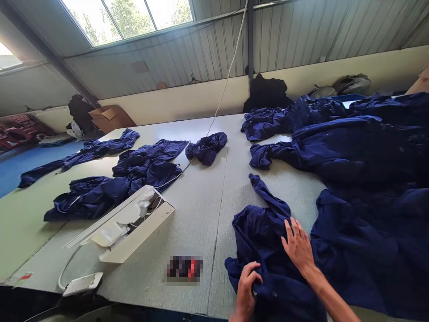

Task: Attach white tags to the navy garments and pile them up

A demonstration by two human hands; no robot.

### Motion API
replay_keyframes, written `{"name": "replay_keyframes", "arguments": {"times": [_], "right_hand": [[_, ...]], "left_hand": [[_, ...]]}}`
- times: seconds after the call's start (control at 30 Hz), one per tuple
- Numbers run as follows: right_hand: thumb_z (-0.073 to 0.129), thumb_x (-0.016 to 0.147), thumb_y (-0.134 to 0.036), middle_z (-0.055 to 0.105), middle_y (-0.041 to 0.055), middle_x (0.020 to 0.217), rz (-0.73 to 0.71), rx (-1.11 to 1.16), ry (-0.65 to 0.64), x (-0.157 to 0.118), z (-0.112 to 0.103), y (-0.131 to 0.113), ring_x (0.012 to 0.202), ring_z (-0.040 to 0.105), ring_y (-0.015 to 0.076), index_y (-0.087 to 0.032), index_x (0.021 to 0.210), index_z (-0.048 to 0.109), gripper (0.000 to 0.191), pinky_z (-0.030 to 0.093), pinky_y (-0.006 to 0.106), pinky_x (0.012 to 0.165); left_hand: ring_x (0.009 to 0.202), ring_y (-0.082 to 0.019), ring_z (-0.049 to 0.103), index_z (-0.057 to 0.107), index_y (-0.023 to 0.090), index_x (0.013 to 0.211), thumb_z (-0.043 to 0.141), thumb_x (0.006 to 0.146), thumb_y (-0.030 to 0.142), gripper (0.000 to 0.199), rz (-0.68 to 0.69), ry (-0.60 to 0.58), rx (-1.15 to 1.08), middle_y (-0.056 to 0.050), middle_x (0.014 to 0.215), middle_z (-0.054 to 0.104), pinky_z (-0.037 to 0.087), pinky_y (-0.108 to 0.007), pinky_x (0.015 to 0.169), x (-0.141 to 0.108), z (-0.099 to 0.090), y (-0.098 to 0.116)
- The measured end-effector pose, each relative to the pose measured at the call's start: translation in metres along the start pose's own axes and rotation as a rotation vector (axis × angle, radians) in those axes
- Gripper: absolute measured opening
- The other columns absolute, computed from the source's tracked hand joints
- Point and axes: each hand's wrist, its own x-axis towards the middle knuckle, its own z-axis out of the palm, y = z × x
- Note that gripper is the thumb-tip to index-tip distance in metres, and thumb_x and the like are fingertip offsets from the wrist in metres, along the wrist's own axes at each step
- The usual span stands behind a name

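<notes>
A crumpled navy garment (264, 239) is lying on the pale table (191, 232), near the edge where the person is standing, with 2 hands over it. The right hand (298, 243) is resting palm down on the cloth, fingers loosely spread, gripping nothing. The left hand (247, 286) is resting half curled at the garment's left side; I can't tell whether it's pinching fabric. More navy clothes (362, 250) are lying just to the right, and a long white box (142, 232) is sitting well apart to the left.
</notes>
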Motion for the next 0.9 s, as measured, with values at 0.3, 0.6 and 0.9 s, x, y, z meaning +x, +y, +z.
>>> {"name": "replay_keyframes", "arguments": {"times": [0.3, 0.6, 0.9], "right_hand": [[0.049, 0.086, -0.031, 0.031, 0.0123, 0.156, -0.198, 0.018, -0.29, 0.043, 0.044, -0.046, 0.145, 0.021, 0.0328, -0.018, 0.154, 0.017, 0.076, 0.019, 0.057, 0.114], [0.051, 0.088, -0.031, 0.069, 0.0176, 0.111, -0.184, 0.165, -0.441, 0.037, 0.01, -0.054, 0.107, 0.063, 0.0299, -0.011, 0.12, 0.062, 0.039, 0.046, 0.039, 0.091], [0.043, 0.093, -0.054, 0.073, 0.011, 0.101, -0.187, 0.632, -0.043, 0.058, -0.134, -0.008, 0.096, 0.066, 0.0285, -0.012, 0.11, 0.065, 0.05, 0.05, 0.033, 0.082]], "left_hand": [[0.132, -0.032, 0.048, 0.051, 0.022, 0.124, 0.064, 0.067, 0.047, 0.064, -0.376, 0.307, 0.099, -0.016, 0.139, 0.052, 0.041, -0.044, 0.11, -0.064, -0.006, -0.064], [0.119, -0.029, 0.06, 0.052, 0.018, 0.126, 0.054, 0.076, 0.044, 0.057, -0.403, 0.429, 0.054, -0.016, 0.122, 0.066, 0.047, -0.038, 0.101, -0.031, -0.015, -0.068], [0.089, -0.027, 0.068, 0.065, 0.018, 0.081, 0.043, 0.08, 0.029, 0.025, -0.3, 0.815, 0.059, -0.011, 0.085, 0.073, 0.054, -0.039, 0.083, 0.093, -0.147, 0.027]]}}
